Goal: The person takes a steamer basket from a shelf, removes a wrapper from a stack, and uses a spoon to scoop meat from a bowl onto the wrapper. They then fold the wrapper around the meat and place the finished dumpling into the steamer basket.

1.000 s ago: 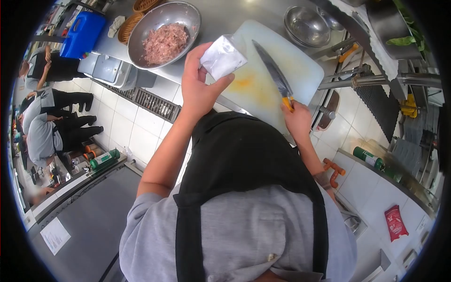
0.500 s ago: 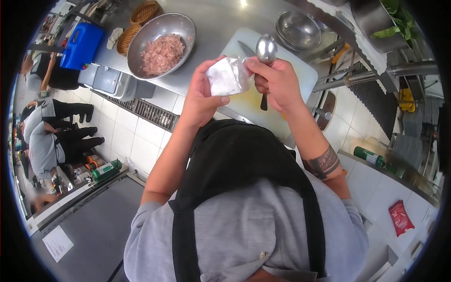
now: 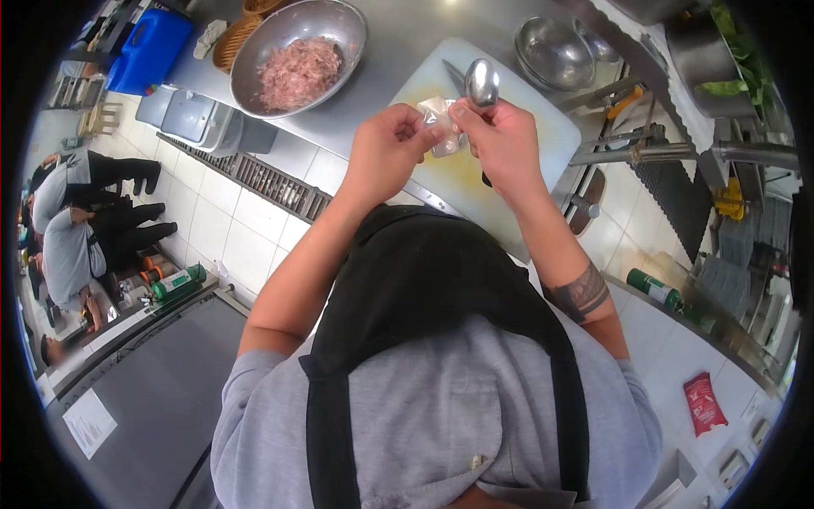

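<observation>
A small clear plastic bag (image 3: 444, 144) with whitish contents is between my hands, above the cutting board. My left hand (image 3: 383, 153) pinches its left side between thumb and fingers. With thumb and forefinger, my right hand (image 3: 509, 146) grips the bag's other edge. That same hand also holds a metal spoon (image 3: 482, 82), bowl end up, its handle mostly hidden by the fingers. Beneath lies the white cutting board (image 3: 549, 140), stained yellow, with a knife blade (image 3: 454, 76) partly in sight. Minced meat (image 3: 298, 73) fills part of a large steel bowl (image 3: 354, 38) to the left.
Steel bowls (image 3: 555, 55) stand at the back right. Bamboo steamers (image 3: 227, 47) and a blue jug (image 3: 151, 53) are at the left. A metal rail (image 3: 644, 153) runs along the right side. Other people (image 3: 72, 250) stand at the far left.
My left hand has turned from holding the bag flat across the palm to pinching its edge. The bag looks more bunched up and has shifted right. The spoon stays in my right hand.
</observation>
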Tool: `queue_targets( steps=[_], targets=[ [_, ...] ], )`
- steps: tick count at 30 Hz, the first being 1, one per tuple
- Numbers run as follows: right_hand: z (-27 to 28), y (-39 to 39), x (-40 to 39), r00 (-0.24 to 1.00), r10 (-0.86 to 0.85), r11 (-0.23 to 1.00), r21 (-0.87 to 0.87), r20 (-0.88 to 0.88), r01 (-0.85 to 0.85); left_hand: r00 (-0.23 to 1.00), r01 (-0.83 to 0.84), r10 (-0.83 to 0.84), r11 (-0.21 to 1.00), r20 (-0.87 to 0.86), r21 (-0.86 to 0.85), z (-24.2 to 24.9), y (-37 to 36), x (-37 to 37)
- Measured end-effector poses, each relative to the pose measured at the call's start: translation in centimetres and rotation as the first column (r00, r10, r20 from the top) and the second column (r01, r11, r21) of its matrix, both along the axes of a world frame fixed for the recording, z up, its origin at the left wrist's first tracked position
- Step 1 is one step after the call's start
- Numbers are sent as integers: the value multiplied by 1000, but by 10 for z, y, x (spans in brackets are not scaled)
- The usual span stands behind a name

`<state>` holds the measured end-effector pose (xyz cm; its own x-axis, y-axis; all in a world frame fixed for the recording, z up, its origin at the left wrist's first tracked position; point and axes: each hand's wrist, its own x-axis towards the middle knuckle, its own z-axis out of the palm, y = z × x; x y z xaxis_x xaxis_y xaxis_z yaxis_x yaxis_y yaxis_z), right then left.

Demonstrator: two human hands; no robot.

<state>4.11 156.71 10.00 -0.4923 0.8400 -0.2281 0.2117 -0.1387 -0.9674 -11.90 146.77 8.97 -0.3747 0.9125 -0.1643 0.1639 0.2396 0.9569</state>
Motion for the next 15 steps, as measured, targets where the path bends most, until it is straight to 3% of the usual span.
queue_targets(
  steps=[2, 4, 5, 7, 11, 12, 13, 14, 15],
  targets=[
    [-9, 4, 3, 1000, -24, 999, -22, -6, 24, 996, 46, -42, 997, 75, -61, -8, 4, -4],
    [-22, 7, 7, 999, -47, 998, -42, -16, 47, 906, 37, -37, 999, 421, 9, -21, 6, -13],
    [-30, 7, 10, 998, -60, 996, -63, -16, 59, 906, 42, -40, 999, 421, 5, -26, 6, -15],
    [-41, 6, 12, 997, -76, 993, -90, -15, 75, 743, 2, 45, 998, 668, -70, -28, 5, -18],
    [-64, 8, 20, 1000, -9, 982, -188, 6, 10, 704, 31, 86, 988, 705, -152, -42, 3, -15],
    [-68, 10, 22, 999, 47, 968, -246, -27, -52, 958, -62, 67, 998, 278, -25, -45, 3, -4],
    [-71, 12, 24, 999, 44, 967, -249, -28, -49, 970, -80, 108, 988, -217, 134, -47, 3, 2],
    [-73, 14, 25, 994, 105, 959, -265, 14, -97, 970, -78, 106, 988, -218, 133, -46, 3, 1],
    [-74, 16, 26, 984, 167, 948, -282, 54, -146, 952, 53, 10, 979, -307, 197, -45, 4, 0]
  ],
)
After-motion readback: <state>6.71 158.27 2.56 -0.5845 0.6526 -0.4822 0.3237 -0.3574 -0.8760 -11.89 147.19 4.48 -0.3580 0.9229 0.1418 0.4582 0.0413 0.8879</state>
